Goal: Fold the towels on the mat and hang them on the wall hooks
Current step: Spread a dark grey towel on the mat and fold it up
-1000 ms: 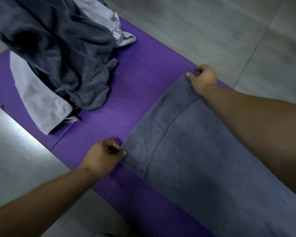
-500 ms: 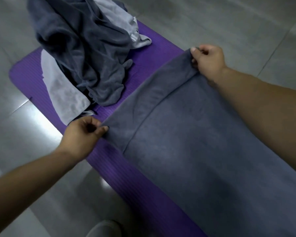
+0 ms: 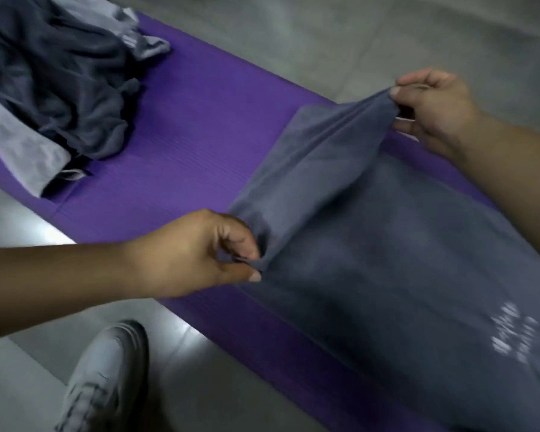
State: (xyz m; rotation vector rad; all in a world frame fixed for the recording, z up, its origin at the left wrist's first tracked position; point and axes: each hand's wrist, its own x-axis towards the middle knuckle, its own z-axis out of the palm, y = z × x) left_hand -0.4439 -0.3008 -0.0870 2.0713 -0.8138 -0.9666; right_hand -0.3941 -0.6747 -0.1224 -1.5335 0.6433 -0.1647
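The purple foam mat (image 3: pixel 200 120) is lined with fine parallel ridges. On it, the slate-grey spread towel (image 3: pixel 371 244) carries a blurred whitish marking (image 3: pixel 515 335), and the crumpled towel heap (image 3: pixel 60 88) mixes charcoal with pale grey. Beside the mat, the laced shoe (image 3: pixel 103 378) is white.

unreadable blurred white print (image 3: pixel 512 335) on grey towel (image 3: pixel 387 260)

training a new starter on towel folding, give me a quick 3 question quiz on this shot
1. True or false: the left hand and right hand each pinch the far edge of the grey towel.
2. The crumpled towel pile lies on: A) the purple mat, B) bare floor, C) a chair.
3. What footwear shows beside the mat?
Key: 1 true; 2 A; 3 a white shoe.
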